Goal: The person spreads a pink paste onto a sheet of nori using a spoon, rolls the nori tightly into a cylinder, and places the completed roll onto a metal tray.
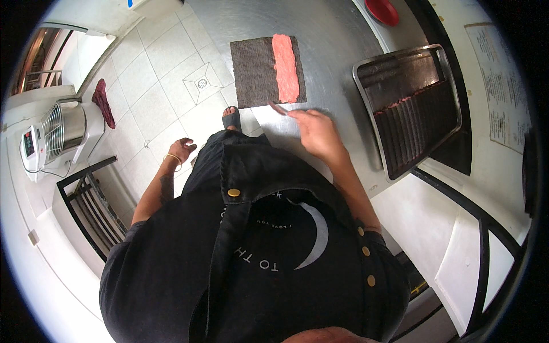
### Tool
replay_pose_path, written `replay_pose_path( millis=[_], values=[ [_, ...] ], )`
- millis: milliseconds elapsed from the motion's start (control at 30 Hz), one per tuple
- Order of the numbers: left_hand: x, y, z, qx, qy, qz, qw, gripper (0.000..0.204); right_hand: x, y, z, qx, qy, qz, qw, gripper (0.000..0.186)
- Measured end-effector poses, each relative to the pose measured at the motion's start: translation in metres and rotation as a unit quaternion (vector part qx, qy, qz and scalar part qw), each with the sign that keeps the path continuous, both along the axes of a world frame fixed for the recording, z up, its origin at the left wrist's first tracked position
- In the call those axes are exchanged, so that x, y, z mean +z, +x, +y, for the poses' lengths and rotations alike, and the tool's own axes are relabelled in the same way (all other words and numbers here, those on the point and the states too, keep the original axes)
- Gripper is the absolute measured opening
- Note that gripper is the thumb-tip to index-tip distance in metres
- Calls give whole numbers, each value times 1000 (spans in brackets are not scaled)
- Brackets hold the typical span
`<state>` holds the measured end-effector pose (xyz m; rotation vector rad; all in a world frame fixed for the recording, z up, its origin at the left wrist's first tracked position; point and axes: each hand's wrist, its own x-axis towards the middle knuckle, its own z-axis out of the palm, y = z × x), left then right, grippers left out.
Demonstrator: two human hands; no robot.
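A dark seaweed sheet (254, 71) lies flat on the steel counter (331, 46), with a strip of pink paste (285, 67) spread along its right side. My right hand (315, 131) rests on the counter just below the sheet, fingers closed around a small flat spreader (278, 108) whose tip points at the sheet's lower edge. My left hand (182, 150) hangs at my side over the floor, fingers loosely curled, holding nothing. A gold bangle sits on that wrist.
A metal tray (409, 108) with dark sheets and pink traces stands to the right. A red dish (382, 10) sits at the counter's far end. Tiled floor with a drain (201, 83), a fan-like machine (57, 134) and a black rack (91, 206) lie to my left.
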<state>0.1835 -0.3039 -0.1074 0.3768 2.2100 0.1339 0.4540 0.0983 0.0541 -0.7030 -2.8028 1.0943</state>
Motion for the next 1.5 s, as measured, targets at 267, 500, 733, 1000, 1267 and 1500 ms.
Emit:
replay_pose_path(
  millis=[267,500,733,1000,1267,1500],
  values=[
    [-4,5,-5,10,4,-2,1000,53,18,-16,45,18,89,-55,994,36],
    [-7,13,-22,25,-1,-8,1000,53,28,-15,33,75,77,-64,992,39],
    [-3,8,-16,18,0,-1,1000,52,28,-18,25,115,49,-97,987,39],
    [1,6,0,23,4,4,1000,53,13,-63,87,68,117,-69,988,37],
    [-7,19,-35,54,-8,-17,998,52,29,-50,85,168,29,-62,983,30],
    [-2,20,-27,63,-17,-24,998,51,4,-113,129,111,107,-49,987,31]
  ],
)
